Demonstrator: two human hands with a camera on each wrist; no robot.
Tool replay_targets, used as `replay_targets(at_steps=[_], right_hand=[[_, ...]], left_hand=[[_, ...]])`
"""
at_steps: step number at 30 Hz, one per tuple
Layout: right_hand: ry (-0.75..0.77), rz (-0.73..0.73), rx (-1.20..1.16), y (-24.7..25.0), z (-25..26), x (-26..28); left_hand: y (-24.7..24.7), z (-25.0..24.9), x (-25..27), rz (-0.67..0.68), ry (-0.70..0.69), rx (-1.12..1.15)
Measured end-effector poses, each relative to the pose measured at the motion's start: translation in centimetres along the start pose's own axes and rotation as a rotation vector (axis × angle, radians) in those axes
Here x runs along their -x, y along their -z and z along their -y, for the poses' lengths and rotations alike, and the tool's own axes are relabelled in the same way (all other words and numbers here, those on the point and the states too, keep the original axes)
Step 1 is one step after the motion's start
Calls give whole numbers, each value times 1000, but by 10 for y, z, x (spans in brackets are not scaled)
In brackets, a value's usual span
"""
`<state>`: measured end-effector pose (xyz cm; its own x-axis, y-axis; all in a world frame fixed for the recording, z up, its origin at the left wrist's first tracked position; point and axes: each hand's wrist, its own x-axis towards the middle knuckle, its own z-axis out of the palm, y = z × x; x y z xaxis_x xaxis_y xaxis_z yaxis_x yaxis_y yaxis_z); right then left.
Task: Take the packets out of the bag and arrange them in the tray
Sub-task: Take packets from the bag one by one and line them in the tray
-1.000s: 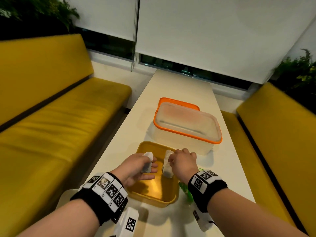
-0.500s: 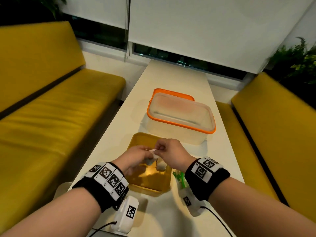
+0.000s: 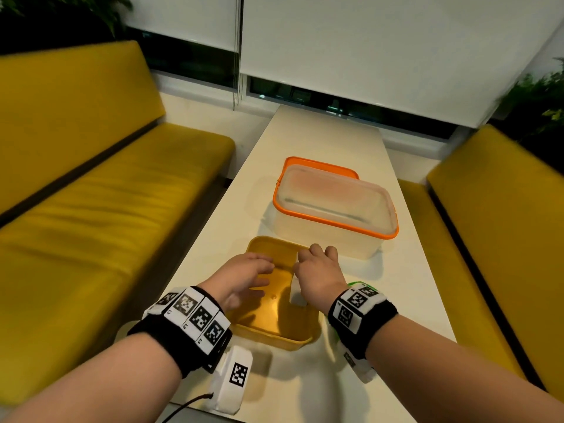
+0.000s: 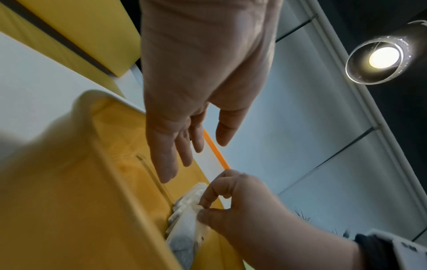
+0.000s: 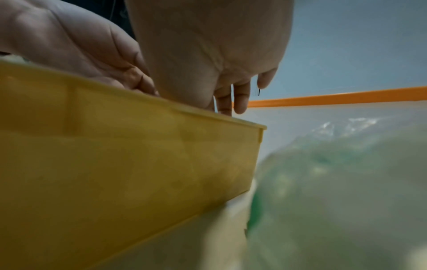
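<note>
The yellow tray (image 3: 271, 338) sits on the white table in front of me. My right hand (image 3: 316, 267) pinches the tops of white packets (image 3: 295, 296) that stand on edge along the tray's right wall. The left wrist view shows its thumb and finger pinching the packets (image 4: 184, 215). My left hand (image 3: 251, 274) hovers over the tray's left half, fingers (image 4: 169, 160) straight and holding nothing. The green-tinted clear bag (image 3: 355, 283) lies just right of the tray under my right wrist; it fills the right wrist view as the bag (image 5: 335, 191) beside the tray wall (image 5: 115, 155).
A clear storage box with an orange rim (image 3: 334, 209) stands just beyond the tray. Yellow benches (image 3: 106, 227) run along both sides of the narrow table (image 3: 323, 141). A white marker block (image 3: 233, 377) with a cable hangs below my left wrist.
A second ago each hand held one packet over the tray. The hands came together, the left let go and opened, and the right now holds the packets at the tray's right wall.
</note>
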<state>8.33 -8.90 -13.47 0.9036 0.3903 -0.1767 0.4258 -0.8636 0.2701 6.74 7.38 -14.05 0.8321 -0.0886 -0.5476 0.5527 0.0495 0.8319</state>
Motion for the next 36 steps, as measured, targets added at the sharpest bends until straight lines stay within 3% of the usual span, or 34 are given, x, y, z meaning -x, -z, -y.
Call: replay_targets(at_steps=[6, 12, 16, 18, 20, 23, 27, 33, 36], right_hand=[[26, 3, 51, 2, 2, 2], [-83, -155, -221, 13, -10, 37], [-428, -309, -490, 0, -66, 88], [-597, -252, -538, -16, -94, 107], [-640, -151, -571, -36, -103, 120], [-583, -111, -645, -56, -93, 127], [-596, -149, -809, -65, -79, 124], [-600, -175, -898, -78, -79, 120], [-752, -189, -1182, -84, -89, 121]], left_hand=[[-7, 6, -3, 14, -8, -1], [-11, 4, -4, 30, -26, 29], [-14, 0, -1, 41, -45, 41], [-21, -2, 1, 30, -72, 0], [-37, -5, 5, 32, -132, -81], [-70, -10, 12, 68, -305, -294], [-112, -9, 16, 231, -456, -641], [-138, -2, 11, 303, -414, -1489], [-147, 5, 6, 194, -433, -1657]])
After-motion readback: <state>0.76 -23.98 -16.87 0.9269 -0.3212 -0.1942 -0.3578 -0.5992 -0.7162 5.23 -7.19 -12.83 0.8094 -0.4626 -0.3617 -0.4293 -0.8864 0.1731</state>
